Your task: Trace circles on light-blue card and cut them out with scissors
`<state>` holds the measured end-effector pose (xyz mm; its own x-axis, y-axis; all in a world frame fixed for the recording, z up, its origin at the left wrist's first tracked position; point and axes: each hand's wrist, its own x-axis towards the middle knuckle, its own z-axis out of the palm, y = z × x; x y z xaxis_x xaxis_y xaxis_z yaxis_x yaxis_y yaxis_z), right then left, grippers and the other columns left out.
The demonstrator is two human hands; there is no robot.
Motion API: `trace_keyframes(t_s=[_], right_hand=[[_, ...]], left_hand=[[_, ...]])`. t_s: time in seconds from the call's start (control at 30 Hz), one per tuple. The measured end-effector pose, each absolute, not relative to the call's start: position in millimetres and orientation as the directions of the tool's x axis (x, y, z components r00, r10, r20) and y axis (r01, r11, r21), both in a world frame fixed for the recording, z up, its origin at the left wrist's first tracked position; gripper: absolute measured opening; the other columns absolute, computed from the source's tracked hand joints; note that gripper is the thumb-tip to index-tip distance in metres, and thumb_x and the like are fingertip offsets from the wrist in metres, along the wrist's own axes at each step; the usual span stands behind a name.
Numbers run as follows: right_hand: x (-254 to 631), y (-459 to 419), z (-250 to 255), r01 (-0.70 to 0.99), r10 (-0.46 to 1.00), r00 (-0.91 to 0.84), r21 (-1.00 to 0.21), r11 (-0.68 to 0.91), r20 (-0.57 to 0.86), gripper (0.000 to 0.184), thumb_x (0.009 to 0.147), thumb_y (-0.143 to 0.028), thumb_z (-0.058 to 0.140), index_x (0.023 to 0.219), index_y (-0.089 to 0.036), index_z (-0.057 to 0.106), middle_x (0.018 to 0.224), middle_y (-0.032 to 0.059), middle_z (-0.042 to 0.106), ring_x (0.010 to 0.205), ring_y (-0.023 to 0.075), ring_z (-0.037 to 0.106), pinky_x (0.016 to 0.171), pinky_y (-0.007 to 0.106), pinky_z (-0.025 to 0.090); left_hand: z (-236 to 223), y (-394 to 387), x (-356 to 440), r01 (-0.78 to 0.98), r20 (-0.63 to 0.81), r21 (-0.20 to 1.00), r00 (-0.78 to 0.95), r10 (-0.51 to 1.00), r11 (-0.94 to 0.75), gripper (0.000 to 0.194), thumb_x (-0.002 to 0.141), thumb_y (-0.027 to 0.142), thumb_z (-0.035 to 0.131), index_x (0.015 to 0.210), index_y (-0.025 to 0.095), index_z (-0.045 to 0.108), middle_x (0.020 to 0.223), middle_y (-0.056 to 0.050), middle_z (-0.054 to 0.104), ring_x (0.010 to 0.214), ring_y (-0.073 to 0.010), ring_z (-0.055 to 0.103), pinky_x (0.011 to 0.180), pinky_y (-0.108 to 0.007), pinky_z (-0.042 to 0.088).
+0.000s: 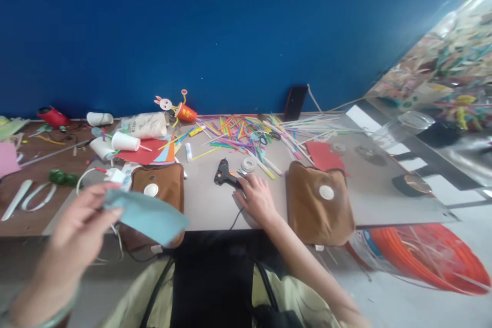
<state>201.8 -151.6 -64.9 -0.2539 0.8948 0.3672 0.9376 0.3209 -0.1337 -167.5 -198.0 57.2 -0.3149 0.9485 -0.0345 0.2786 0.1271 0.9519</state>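
My left hand [79,230], raised in front of the table on the left, pinches a curved piece of light blue paper [151,215] by one end. The paper hangs in the air over a brown pouch-like cushion [169,179] with a white disc. At the middle of the table my right hand [257,197] is closed around the handle end of a black hot glue gun [223,171], which lies on its side on the grey surface. A roll of white tape [249,164] sits just beyond my right fingers. The palm hides part of the handle.
Colourful sticks and pipe cleaners [238,130] lie along the blue wall. White paper cups [125,141] and red paper [142,151] are at left. A second brown cushion [321,205] is at right. An orange bin [434,256] stands below the table's right end.
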Motion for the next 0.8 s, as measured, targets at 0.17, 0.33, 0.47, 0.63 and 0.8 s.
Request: trace_keyframes(t_s=[0.17, 0.33, 0.47, 0.63, 0.8], right_hand=[[186, -136, -62, 0.954, 0.946, -0.276, -0.069, 0.291, 0.172, 0.035, 0.098, -0.020, 0.051, 0.131, -0.015, 0.059, 0.110, 0.0139, 0.068, 0.101, 0.0294, 0.059, 0.084, 0.039, 0.037], [204, -137, -60, 0.974, 0.965, -0.220, -0.020, 0.225, 0.142, 0.033, 0.098, -0.017, 0.047, 0.127, -0.016, 0.062, 0.104, 0.0133, 0.070, 0.095, 0.0276, 0.061, 0.083, 0.039, 0.035], [224, -140, -55, 0.988, 0.975, -0.150, -0.020, 0.155, 0.166, 0.032, 0.095, -0.016, 0.051, 0.124, -0.016, 0.063, 0.110, 0.0140, 0.070, 0.101, 0.0300, 0.061, 0.085, 0.040, 0.035], [235, -145, -38, 0.983, 0.943, -0.167, -0.028, 0.182, 0.289, 0.029, 0.094, -0.022, 0.053, 0.120, -0.019, 0.065, 0.113, 0.0139, 0.071, 0.099, 0.0308, 0.062, 0.084, 0.042, 0.037], [217, -128, -7, 0.902, 0.857, -0.407, -0.011, 0.432, 0.318, 0.025, 0.093, -0.022, 0.056, 0.115, -0.019, 0.068, 0.105, 0.0120, 0.073, 0.097, 0.0284, 0.063, 0.083, 0.038, 0.040]], left_hand=[[2, -209, -70, -0.161, -0.233, 0.960, -0.014, 0.972, 0.228, 0.056, 0.070, 0.041, 0.083, 0.110, 0.023, 0.049, 0.076, 0.001, 0.069, 0.059, -0.0165, 0.065, 0.056, -0.027, 0.053], [-31, -179, -37, 0.020, -0.072, 0.997, -0.094, 0.993, 0.074, 0.031, 0.073, 0.027, 0.075, 0.087, 0.021, 0.048, 0.067, 0.008, 0.058, 0.056, -0.0100, 0.061, 0.056, -0.020, 0.048], [-39, -170, -28, 0.174, -0.027, 0.984, -0.046, 0.999, 0.035, 0.009, 0.081, 0.025, 0.064, 0.083, 0.017, 0.062, 0.077, -0.001, 0.068, 0.065, -0.0144, 0.067, 0.063, -0.025, 0.054], [-57, -170, -28, 0.179, -0.096, 0.979, -0.021, 0.995, 0.098, 0.045, 0.088, 0.025, 0.057, 0.131, 0.011, 0.059, 0.105, -0.013, 0.072, 0.088, -0.0210, 0.072, 0.080, -0.034, 0.059], [-71, -181, -46, 0.377, -0.041, 0.926, 0.125, 0.991, -0.010, 0.064, 0.091, 0.034, 0.058, 0.149, 0.013, 0.043, 0.144, -0.024, 0.049, 0.087, -0.0197, 0.070, 0.077, -0.035, 0.059]])
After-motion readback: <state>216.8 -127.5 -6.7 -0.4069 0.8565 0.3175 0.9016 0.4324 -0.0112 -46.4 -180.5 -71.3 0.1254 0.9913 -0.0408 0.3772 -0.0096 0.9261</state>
